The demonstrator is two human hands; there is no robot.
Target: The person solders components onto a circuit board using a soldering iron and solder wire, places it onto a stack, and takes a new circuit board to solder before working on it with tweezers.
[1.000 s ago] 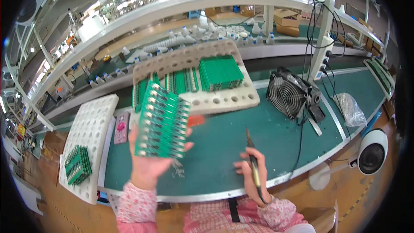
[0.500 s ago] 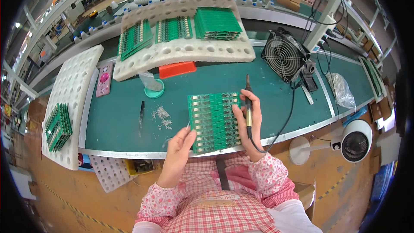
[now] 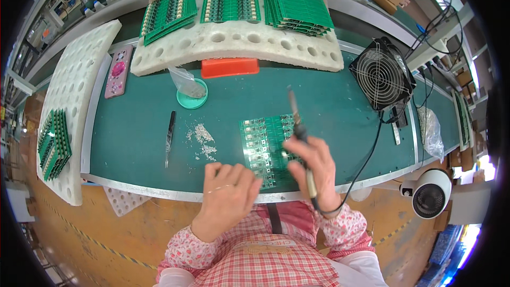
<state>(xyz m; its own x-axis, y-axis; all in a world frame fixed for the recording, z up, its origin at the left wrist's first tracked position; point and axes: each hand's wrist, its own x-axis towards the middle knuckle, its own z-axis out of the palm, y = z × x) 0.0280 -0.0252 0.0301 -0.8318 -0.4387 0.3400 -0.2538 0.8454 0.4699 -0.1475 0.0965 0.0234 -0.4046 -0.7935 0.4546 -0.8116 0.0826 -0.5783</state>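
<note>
A green circuit board panel [image 3: 264, 146] lies flat on the green bench mat [image 3: 138, 127] near the front edge. My right hand [image 3: 313, 167] grips a soldering iron [image 3: 296, 122], its tip pointing away from me above the panel's right side. My left hand [image 3: 229, 191] rests at the panel's near left corner, fingers curled and touching the panel's edge. The iron's cord [image 3: 366, 159] runs off to the right.
Tweezers [image 3: 170, 135] and a pile of solder bits [image 3: 202, 141] lie left of the panel. A teal dish with a plastic bag [image 3: 191, 93], an orange box [image 3: 229, 67], a foam tray with board stacks [image 3: 234, 42], a black fan [image 3: 380, 74], a phone [image 3: 117, 70].
The panel went from held upright in my left hand to lying flat on the mat. My right hand brought the iron over it. My left hand has let go and slid to the near corner.
</note>
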